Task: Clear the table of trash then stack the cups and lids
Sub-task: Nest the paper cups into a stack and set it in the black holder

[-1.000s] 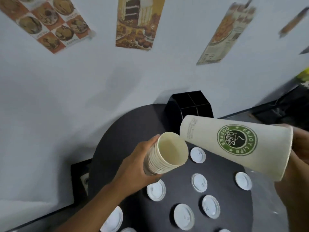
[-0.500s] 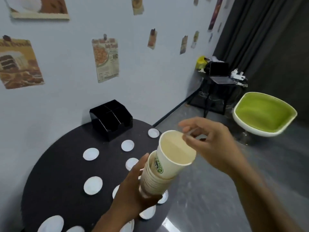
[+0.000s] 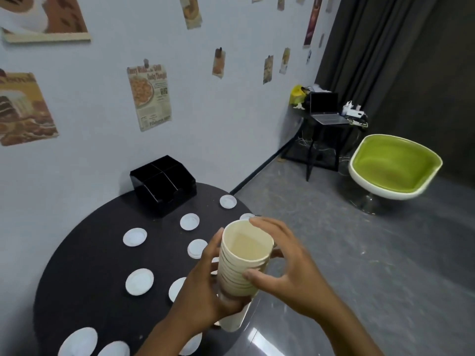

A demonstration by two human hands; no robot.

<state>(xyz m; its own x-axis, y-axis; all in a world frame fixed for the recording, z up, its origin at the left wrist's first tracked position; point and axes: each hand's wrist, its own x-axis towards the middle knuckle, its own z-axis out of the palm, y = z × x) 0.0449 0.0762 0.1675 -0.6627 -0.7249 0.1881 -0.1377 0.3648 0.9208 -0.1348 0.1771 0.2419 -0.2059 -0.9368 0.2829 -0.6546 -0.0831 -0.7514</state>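
cups (image 3: 243,263) nested into one pale stack, held above the near right edge of the round black desk (image 3: 84,253), mouth tilted toward the camera. left hand (image 3: 205,294) wraps the lower part of the stack, fingers curled round it, thumb up along the left side. right hand (image 3: 285,265) cups the upper rims from the right: thumb pressed on the ribbed rims at the front, one fingertip on the top rim at the back, the other fingers curved round the far side; how firmly they bear on the stack cannot be told.

white lids (image 3: 139,281) lie scattered flat on the desk, well apart from one another, some partly hidden behind the hands and stack. black divided organizer (image 3: 164,185) sits at the back of the desk against the wall.

posters (image 3: 149,96) pinned on the pale wall. green chair (image 3: 395,167) on the grey floor to the right; laptop (image 3: 325,109) open on a small dark side stand in the corner by the dark curtain.
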